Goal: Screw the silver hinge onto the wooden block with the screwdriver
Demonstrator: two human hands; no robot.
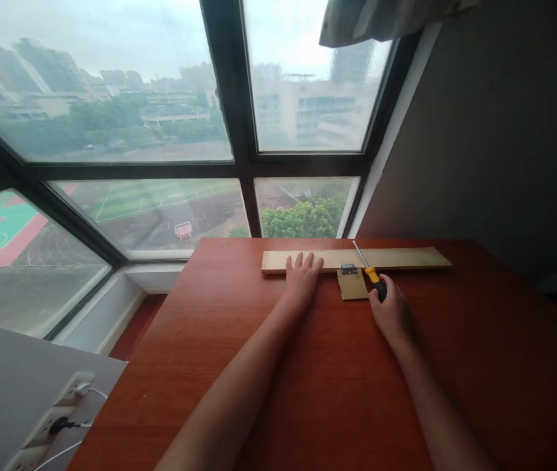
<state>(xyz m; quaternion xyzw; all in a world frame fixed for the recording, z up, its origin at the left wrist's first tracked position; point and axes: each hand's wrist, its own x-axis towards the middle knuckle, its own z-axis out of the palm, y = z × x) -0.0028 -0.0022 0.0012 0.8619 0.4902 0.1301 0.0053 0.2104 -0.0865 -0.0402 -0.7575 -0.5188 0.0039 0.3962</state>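
Note:
A long pale wooden board [406, 258] lies across the far side of the red-brown table [259, 366]. A small square wooden piece [353, 286] sits against its near edge, joined by a small metal hinge [348, 268]. My left hand [302, 277] rests flat on the board's left part, fingers spread. My right hand [390, 311] grips the yellow-and-black handle of a screwdriver [369, 272], whose thin metal shaft points away and left over the board. The screwdriver lies just right of the hinge.
Large windows [161, 131] stand beyond the table's far edge, with a sill below at left. A dark wall rises at right. A white power strip [53, 425] with plugged cables lies on a grey surface at lower left.

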